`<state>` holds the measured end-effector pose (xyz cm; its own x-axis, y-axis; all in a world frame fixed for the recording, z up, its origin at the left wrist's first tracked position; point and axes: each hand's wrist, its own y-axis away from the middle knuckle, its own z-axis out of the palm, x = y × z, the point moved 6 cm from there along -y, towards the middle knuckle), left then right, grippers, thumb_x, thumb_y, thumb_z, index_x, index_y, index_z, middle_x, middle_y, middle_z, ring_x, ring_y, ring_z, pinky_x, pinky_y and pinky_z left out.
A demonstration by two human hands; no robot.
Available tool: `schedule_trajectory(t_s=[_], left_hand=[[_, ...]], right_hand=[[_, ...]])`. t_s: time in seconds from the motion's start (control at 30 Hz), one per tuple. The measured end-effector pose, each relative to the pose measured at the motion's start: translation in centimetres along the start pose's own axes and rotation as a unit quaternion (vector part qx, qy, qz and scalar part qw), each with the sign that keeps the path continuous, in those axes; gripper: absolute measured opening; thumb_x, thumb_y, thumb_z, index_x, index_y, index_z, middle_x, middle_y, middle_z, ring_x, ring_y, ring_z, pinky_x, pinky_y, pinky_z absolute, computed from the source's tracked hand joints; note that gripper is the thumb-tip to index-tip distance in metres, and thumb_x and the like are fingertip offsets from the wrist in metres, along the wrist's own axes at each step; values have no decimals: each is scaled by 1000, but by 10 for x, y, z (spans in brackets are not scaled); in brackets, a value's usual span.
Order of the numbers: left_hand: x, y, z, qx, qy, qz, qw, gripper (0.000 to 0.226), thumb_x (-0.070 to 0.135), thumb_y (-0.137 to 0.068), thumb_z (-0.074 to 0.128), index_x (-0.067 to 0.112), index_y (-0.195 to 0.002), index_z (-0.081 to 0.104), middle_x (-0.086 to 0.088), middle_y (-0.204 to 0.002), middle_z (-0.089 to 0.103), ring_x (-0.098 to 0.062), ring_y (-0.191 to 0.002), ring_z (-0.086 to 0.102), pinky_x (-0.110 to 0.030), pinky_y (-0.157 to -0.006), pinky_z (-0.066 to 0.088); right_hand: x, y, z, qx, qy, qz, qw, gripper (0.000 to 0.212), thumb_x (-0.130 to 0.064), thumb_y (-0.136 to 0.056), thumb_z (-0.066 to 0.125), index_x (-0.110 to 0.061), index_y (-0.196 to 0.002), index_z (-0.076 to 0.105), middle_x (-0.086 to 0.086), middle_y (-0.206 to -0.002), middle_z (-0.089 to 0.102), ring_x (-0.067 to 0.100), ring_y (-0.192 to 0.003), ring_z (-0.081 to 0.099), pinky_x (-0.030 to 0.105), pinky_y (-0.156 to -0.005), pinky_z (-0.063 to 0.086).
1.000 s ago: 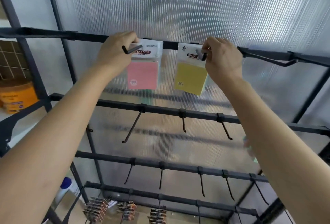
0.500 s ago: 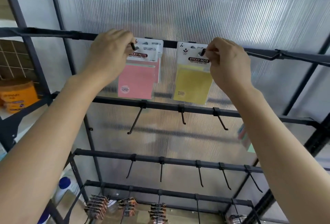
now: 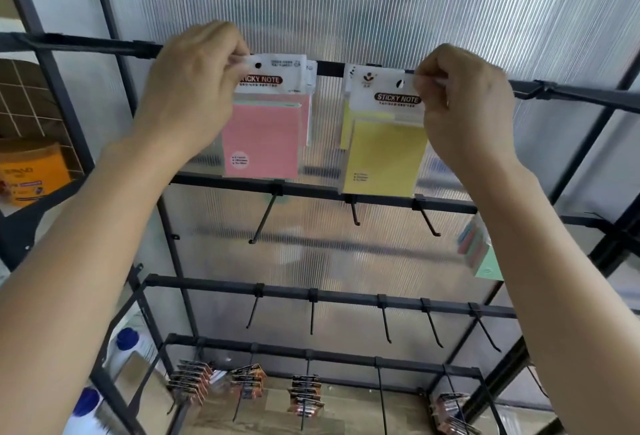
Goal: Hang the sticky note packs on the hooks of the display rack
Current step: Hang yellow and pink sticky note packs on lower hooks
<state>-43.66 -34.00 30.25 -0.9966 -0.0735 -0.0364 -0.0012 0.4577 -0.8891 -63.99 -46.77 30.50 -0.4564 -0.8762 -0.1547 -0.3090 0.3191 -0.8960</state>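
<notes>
The head view looks up at a black metal display rack [image 3: 86,46] standing in front of a ribbed translucent panel [image 3: 381,1]. Its rails run across the frame one above another. The second rail [image 3: 311,192] and the third rail [image 3: 346,296] carry bare hooks [image 3: 263,218] slanting down toward the viewer. On the lowest rail hang rows of battery packs [image 3: 306,396]. An orange tub [image 3: 34,171] sits on a shelf at the left edge, and a white bottle with a blue cap [image 3: 128,343] stands low on the left. A pastel pack [image 3: 479,254] shows at the right, partly behind the right forearm.

Both arms reach up to the top rail. The left hand [image 3: 194,88] has its fingers curled and pinches the upper left corner of the pink sticky note pack [image 3: 266,136], whose header lies against the rail with further packs behind it. The right hand [image 3: 467,105], knuckles toward the camera, pinches the upper right corner of the yellow sticky note pack [image 3: 384,157]; another yellow pack shows just behind it. Each header's hang hole sits level with the rail. Whether a hook passes through either hole cannot be told.
</notes>
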Motion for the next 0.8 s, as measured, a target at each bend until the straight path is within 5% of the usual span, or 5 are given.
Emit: schedule_trajectory(t_s=[0.27,0.67,0.8], left_hand=[[13,38,25,-46,71,-28,996,11,9,-93,50,1,-88,53,-6,-84,52,-14,-79,41,-20,-63,20],[65,110,105,-135,206,-34,969,9,8,-88,49,2,-82,52,-2,-78,50,-7,-75,36,-33,-68,32],[93,124,128,-169,227,-25,959,10,9,-91,48,4,-83,51,4,-81,46,0,-75,33,-23,-68,24]], right_hand=[[11,49,21,-36,-2,-5,999,8,-7,-83,52,-5,-80,60,2,-78,61,19,-74,51,26,-56,29],[51,155,17,-94,26,29,995,13,4,-82,53,-6,-75,56,1,-72,54,19,-67,45,38,-45,43],[68,184,4,-101,44,62,992,12,4,-82,52,-6,-76,57,1,-73,55,23,-67,50,33,-45,42]])
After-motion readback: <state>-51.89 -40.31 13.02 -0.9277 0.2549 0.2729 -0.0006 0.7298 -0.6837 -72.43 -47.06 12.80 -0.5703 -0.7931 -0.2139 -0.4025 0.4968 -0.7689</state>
